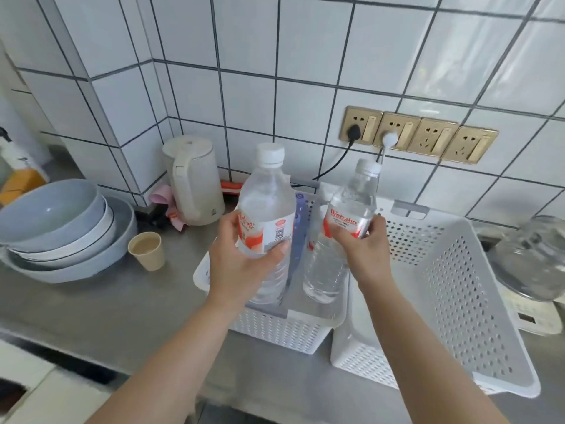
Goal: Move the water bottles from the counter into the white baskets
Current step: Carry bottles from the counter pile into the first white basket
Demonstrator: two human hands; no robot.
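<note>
Fingers of the left hand (241, 264) wrap one water bottle (266, 221); the right hand (363, 249) grips the second bottle (342, 234). Both stand near upright, caps up, above the left basket (275, 332) of two; the right basket (458, 295) sits beside it.

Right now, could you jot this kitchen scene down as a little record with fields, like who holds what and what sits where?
left hand: grips the left water bottle around its label
right hand: grips the right water bottle, tilted
bottle caps: both white, both on
bottle position: both over the left white basket
right white basket: beside the left one, tilted, no bottle seen inside
counter, left side: paper cup, stacked bowls, kettle
wall: four sockets, two with plugs in
</note>
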